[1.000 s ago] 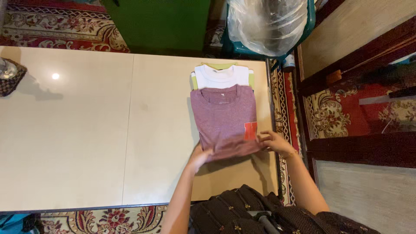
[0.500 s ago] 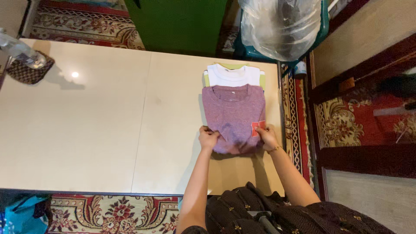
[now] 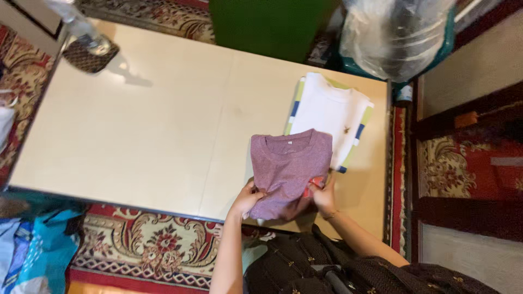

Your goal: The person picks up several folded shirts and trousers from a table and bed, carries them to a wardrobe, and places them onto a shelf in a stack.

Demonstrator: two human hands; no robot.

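Left hand: we see our left hand (image 3: 248,198) grasping the lower left edge of the folded mauve T-shirt (image 3: 289,163), with the fingers curled around the cloth.
Right hand: our right hand (image 3: 322,195) grasps the lower right edge of the same shirt, just beside a small red patch on the fabric; a thin bracelet sits at the wrist.
Mauve T-shirt: it is folded into a compact rectangle with the round collar turned to the far side. It is at the near edge of the tabletop (image 3: 147,125), toward the right corner. Its lower part is gripped between our two hands; we cannot tell if this part rests on the surface or is raised a little.
White T-shirt: a folded white T-shirt with blue and green stripes (image 3: 332,117) lies at the far right corner of the tabletop. The top edge of the mauve shirt overlaps its near side.
Tabletop: it is pale beige, with one seam that runs from the far edge to the near edge.
Far left corner: a clear plastic bottle (image 3: 79,24) stands in a dark woven holder (image 3: 90,54).
Beyond the far edge: we see a green cabinet (image 3: 267,24) and a clear plastic bag (image 3: 395,32) in a teal basket.
Floor: a red patterned carpet (image 3: 147,245) lies under the table.
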